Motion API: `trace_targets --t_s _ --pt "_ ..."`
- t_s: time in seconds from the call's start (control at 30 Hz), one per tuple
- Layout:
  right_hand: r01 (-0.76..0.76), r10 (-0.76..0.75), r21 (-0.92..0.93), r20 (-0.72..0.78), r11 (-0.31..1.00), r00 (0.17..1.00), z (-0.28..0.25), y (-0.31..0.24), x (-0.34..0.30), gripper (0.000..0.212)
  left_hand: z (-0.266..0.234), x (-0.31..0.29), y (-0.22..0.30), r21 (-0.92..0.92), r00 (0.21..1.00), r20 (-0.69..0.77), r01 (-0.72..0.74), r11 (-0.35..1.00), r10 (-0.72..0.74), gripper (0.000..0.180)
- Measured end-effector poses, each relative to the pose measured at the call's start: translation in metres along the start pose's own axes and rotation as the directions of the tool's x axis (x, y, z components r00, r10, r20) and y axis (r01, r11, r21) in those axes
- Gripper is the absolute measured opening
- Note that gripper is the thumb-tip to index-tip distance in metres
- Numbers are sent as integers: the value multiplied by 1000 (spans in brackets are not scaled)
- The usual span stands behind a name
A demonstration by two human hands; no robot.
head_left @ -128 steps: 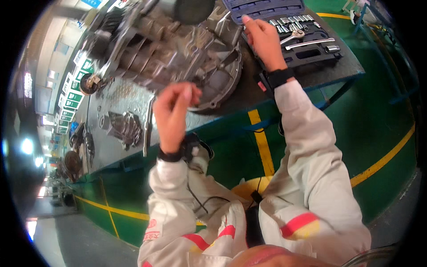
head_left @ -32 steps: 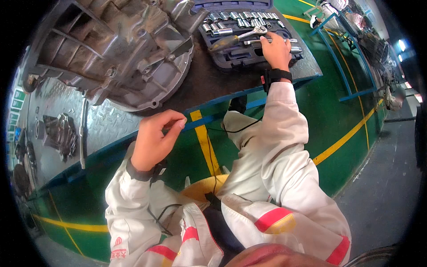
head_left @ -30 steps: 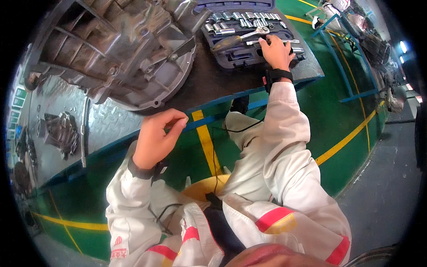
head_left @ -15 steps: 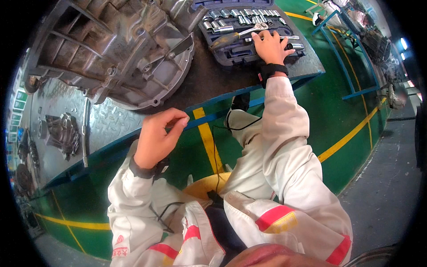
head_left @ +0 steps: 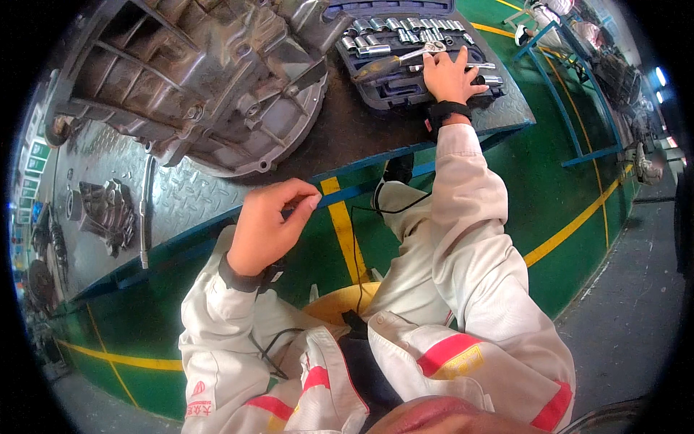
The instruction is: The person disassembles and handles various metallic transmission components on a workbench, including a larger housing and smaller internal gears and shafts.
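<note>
My right hand (head_left: 448, 78) lies with spread fingers over the near right part of a dark blue socket set case (head_left: 372, 95). Beneath and beside its fingers are chrome bars and a large socket (head_left: 490, 80); whether they are touched I cannot tell. A ratchet wrench (head_left: 382, 68) with a worn yellow-and-black handle rests across the case, its head by my fingertips. Behind it, several chrome sockets (head_left: 405, 25) stand in rows. My left hand (head_left: 269, 224) hovers at the bench's front edge, thumb and forefinger pinched together. Anything inside that pinch is hidden.
A big, dirty metal gearbox housing (head_left: 210, 87) fills the bench's left middle. Further left lie a long metal bar (head_left: 146, 210) and a smaller cast part (head_left: 105, 217). Blue bench framing (head_left: 361, 189) runs before my knees. A blue stand (head_left: 571, 116) is at the right.
The whole view has shifted slightly, the bench and case now sitting a little further right. My right hand's fingers have shifted slightly over the case; my left hand keeps its pinch.
</note>
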State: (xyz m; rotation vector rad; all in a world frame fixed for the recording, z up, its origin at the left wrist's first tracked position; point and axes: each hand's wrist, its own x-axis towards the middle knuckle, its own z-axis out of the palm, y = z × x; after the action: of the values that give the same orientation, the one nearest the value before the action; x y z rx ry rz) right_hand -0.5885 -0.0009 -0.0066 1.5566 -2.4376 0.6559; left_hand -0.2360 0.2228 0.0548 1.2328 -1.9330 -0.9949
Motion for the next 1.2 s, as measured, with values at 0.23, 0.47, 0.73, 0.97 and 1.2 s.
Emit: trace_targets --t_s 0.23,0.47,0.73,0.97,1.2 --pt "-18 18 3 6 1000 1000 -2 -4 -1 44 -1 -1 0 -10 1000 -9 -15 1000 15 9" --pt "-9 9 14 -27 1000 1000 0 -2 0 43 0 1 1 6 1000 -2 -8 1000 8 9" --pt "-20 21 27 -23 999 1000 -1 -2 0 42 2 1 2 -11 1000 -4 -10 1000 10 9" --pt "-24 24 54 -4 998 1000 -2 1 0 40 3 2 2 4 1000 11 3 1000 -4 10" --pt "-2 0 48 30 999 1000 -6 1 -3 44 4 2 0 -9 1000 19 6 1000 -6 10"
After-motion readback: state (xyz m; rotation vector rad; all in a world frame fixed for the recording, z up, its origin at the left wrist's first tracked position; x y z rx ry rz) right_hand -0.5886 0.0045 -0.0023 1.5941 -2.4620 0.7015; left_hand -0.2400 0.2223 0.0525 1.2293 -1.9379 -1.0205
